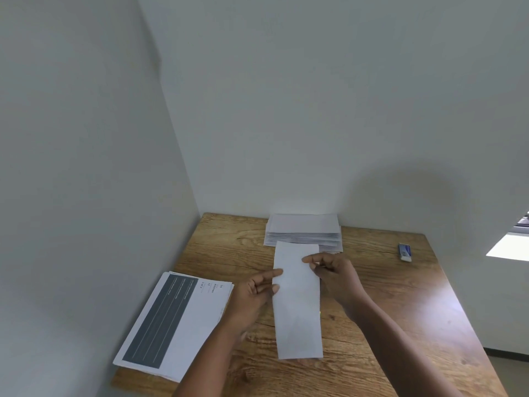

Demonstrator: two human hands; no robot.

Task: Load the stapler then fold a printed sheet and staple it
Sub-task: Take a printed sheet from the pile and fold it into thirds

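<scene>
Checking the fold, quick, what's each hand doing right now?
Left hand: pinching the folded sheet at its left edge.
Right hand: pinching its right edge.

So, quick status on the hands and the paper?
Both hands, left and right, pinching folded sheet over table. No stapler visible. Flat stack left, folded pile behind.

A wooden table [400, 296] with a visible grain is set into the corner formed by two plain pale walls [286, 110]. A soft rounded shadow [400, 196] is cast on the far wall above the tabletop. At the right edge of the view, a bright patch of light [508, 249] is seen beyond the table, with what may be part of a window above it. A strip of pale floor [512, 376] is shown at the lower right.
</scene>
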